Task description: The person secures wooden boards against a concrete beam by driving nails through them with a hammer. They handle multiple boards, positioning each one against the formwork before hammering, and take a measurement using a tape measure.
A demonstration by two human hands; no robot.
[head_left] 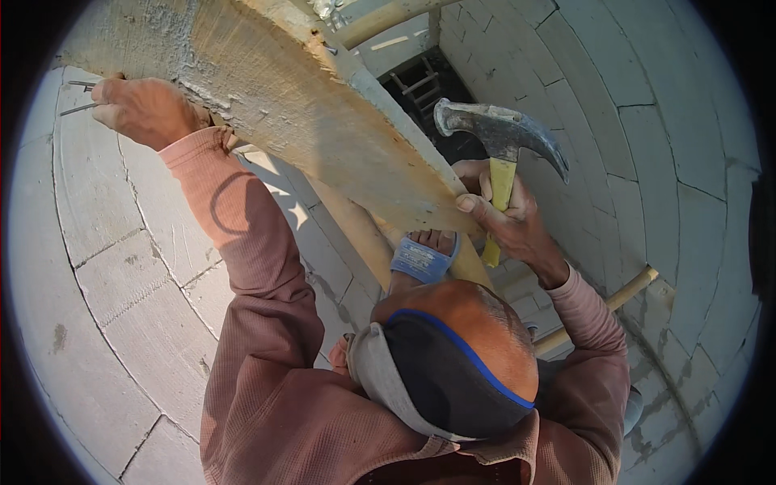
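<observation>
A wide, rough wooden board [291,105] runs diagonally across the upper view. My left hand [141,113] grips its left edge, fingers curled, with thin nails [77,109] sticking out between them. My right hand [505,222] is wrapped round the board's right end and the yellow handle [502,182] of a claw hammer [477,121], whose metal head stands upright beside the board's edge. A nail [330,48] pokes from the board's upper edge. Below the board, a foot in a blue sandal [420,259] rests on timber.
Pale block walls [105,307] surround me, with a dark opening [416,89] at the top holding a ladder-like frame. Wooden poles [614,299] cross at lower right and top [388,20]. A head in a black and grey cap [444,372] fills the lower middle.
</observation>
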